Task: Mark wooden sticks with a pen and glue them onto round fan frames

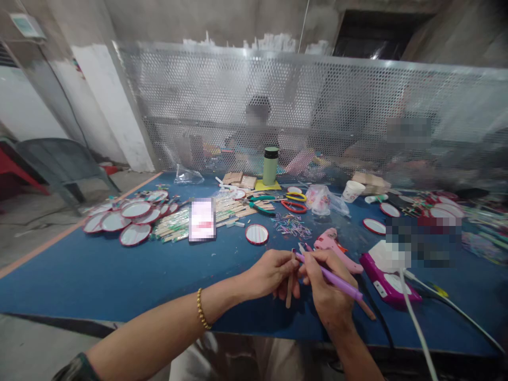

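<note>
Near the front edge of the blue table, my left hand [273, 272] pinches a narrow wooden stick [290, 288] that stands nearly upright, its dark upper end at the fingertips. My right hand [331, 288] is closed round a purple pen-like tool [341, 284], whose tip meets the upper end of the stick. Under the right hand, a second wooden stick [367, 310] pokes out to the right. Just behind the hands lies a pink glue gun [337, 248]. A round white disc with a red rim [256, 234] rests on the table behind my left hand.
Stacked red-rimmed discs [136, 210] and a pile of sticks [170, 226] lie left, by a phone [202, 219]. Pliers [294, 206], a green bottle [270, 166] and a paper cup [353, 191] stand or lie behind. A magenta power strip [387, 283] with cables is at right.
</note>
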The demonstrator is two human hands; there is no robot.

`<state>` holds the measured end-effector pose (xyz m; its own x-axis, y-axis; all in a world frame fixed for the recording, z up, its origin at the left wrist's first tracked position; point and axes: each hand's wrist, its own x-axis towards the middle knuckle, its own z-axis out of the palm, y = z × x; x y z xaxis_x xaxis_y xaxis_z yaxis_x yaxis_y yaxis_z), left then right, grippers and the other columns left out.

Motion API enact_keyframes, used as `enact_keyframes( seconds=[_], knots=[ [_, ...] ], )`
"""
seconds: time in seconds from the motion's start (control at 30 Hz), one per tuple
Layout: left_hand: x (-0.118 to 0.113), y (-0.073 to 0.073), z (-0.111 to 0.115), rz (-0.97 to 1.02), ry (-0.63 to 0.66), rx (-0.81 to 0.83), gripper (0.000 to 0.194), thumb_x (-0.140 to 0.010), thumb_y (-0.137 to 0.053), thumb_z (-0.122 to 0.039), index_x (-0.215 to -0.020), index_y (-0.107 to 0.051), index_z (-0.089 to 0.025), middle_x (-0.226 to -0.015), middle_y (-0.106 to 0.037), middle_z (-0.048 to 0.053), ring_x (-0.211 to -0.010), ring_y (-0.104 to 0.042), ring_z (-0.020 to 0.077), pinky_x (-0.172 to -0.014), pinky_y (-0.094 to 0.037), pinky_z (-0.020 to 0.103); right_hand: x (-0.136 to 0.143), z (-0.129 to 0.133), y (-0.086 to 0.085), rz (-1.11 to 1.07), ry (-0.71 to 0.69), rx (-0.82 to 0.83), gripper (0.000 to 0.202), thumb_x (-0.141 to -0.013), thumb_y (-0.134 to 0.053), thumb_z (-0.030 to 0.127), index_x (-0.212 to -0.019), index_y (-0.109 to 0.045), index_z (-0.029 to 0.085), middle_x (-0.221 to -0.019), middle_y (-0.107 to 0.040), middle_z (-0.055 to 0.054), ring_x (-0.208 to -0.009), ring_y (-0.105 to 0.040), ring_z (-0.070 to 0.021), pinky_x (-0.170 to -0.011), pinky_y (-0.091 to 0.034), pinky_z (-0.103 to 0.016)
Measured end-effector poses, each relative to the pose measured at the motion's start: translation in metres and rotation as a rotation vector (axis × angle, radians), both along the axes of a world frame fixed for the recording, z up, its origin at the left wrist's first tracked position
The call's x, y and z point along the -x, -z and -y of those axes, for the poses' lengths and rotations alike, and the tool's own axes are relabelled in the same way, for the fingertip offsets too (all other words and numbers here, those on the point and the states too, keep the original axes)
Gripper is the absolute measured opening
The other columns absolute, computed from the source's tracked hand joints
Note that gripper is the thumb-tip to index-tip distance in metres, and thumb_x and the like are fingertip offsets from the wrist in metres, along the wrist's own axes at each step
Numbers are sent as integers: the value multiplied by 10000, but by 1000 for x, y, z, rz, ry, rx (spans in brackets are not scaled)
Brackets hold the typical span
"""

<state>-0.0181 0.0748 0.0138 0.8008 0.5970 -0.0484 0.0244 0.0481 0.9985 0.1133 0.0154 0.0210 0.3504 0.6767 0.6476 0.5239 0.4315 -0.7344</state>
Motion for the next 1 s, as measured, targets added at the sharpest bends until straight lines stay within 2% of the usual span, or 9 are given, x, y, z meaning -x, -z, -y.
enact_keyframes(
  seconds=[0.3,0.53,1.0],
  knots=[
    [0,-2,0,-8,-11,5,673,-753,-472,-846,-803,-498,-176,-599,-614,-4,-380,-493,78,-358,-359,186,-1,-2,2,33,-3,-32,222,-872,-614,290,-669,-624,199,-522,-613,32,-445,-569,-121,-457,-459,-234],
    [1,-2,1,-6,-1,18,677,-753,-481,-842,-820,-509,-169,-623,-629,2,-392,-503,75,-362,-361,181,1,0,-1,-39,-17,-51,208,-860,-619,263,-662,-613,198,-513,-623,36,-401,-557,-111,-416,-456,-223],
    [0,0,0,-11,-4,9,652,-788,-465,-819,-823,-508,-169,-615,-620,-1,-394,-500,74,-369,-372,182,-1,-2,4,15,-2,-6,235,-876,-605,304,-666,-610,199,-537,-614,29,-473,-575,-125,-486,-472,-243]
  ],
)
